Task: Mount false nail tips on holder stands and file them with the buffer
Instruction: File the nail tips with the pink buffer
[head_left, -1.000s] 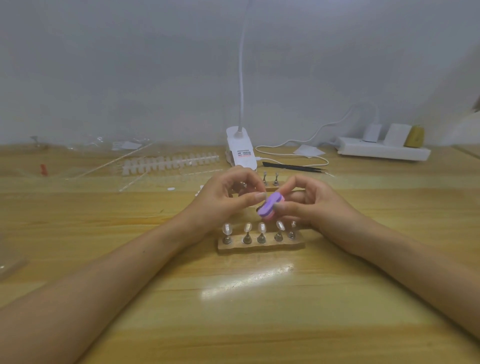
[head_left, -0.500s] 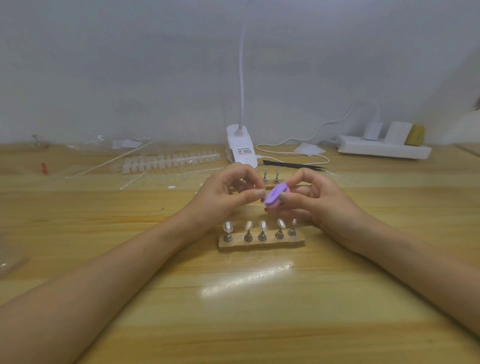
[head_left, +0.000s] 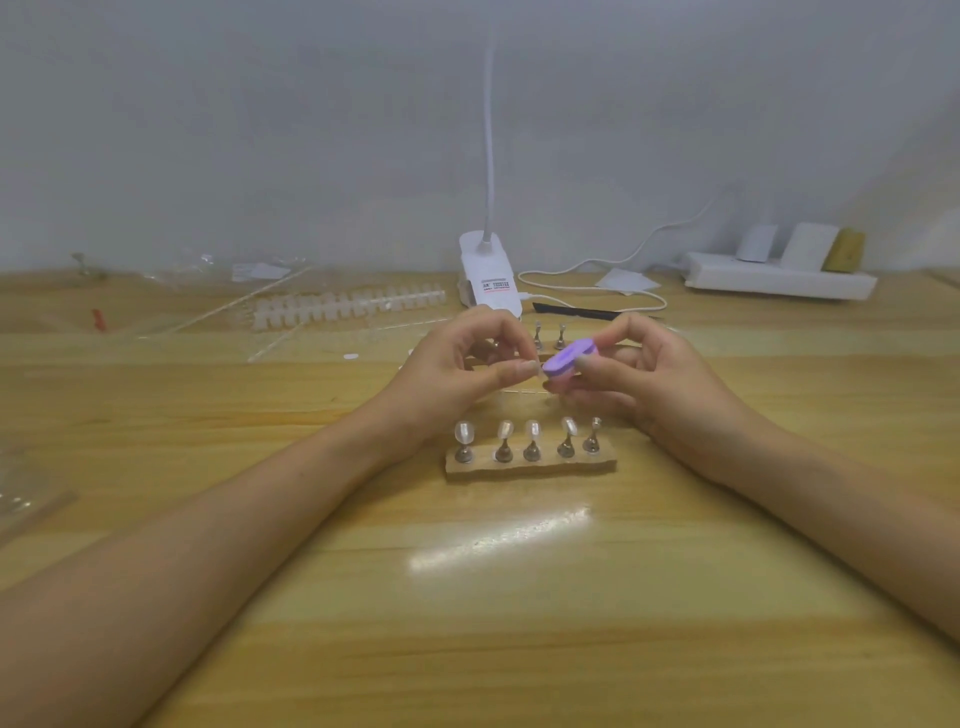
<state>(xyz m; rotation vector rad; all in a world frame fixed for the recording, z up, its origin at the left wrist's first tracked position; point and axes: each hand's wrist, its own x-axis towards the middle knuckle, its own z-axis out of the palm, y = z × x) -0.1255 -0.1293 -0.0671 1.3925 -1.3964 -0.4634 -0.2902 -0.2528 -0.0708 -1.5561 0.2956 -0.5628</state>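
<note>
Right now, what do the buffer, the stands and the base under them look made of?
Buffer: a foam-like block, matte lilac face over a pink layer; the soft rounded edges suggest it. Stands: metal, probably steel, grey and shiny with small glints. Base: looks like unfinished wood, matte tan with a rough edge, though it could be cork.

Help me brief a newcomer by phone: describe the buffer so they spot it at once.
On the light wooden table, find the white clip-lamp base at the back, then come straight forward. The right hand pinches the small oval buffer block beyond the near wooden strip of metal stands. It is the only purple thing there.
</note>
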